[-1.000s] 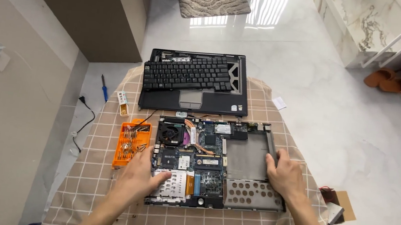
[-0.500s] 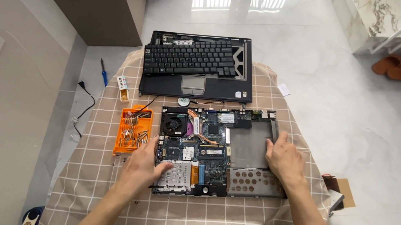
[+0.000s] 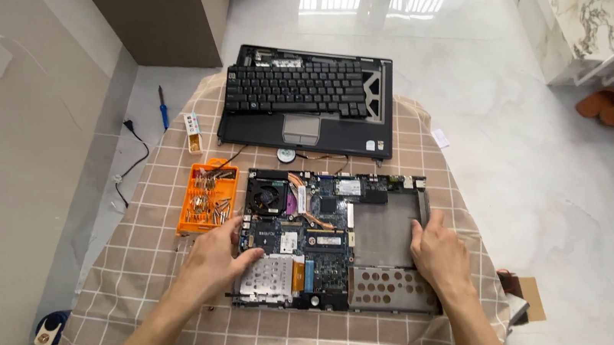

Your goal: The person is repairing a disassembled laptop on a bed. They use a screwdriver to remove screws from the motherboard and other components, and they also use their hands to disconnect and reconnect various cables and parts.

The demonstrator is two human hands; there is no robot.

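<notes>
the opened laptop base (image 3: 338, 241), its boards and fan bare, lies flat in the middle of the checked cloth surface (image 3: 157, 271), just nearer the person than the detached keyboard panel (image 3: 307, 103). the left hand (image 3: 216, 258) rests on the base's near left corner, fingers (image 3: 239, 226) spread wide along the left edge and thumb over the silver drive cover; it grips nothing closed. the right hand (image 3: 440, 253) lies palm down on the right edge beside the empty bay, fingers loosely open and pressing on the frame. an orange screw tray (image 3: 207, 200) sits just beside the left hand, touching or nearly touching the base.

the step in hand looks like steadying or squaring the base with both hands. the next move would likely call for a firm hold on both side edges, kept clear of the fan and loose cables.

against the frame 1 second ago, both hands keep much the same places on the base; the view has mainly tipped, so base and panel sit lower in the picture.
</notes>
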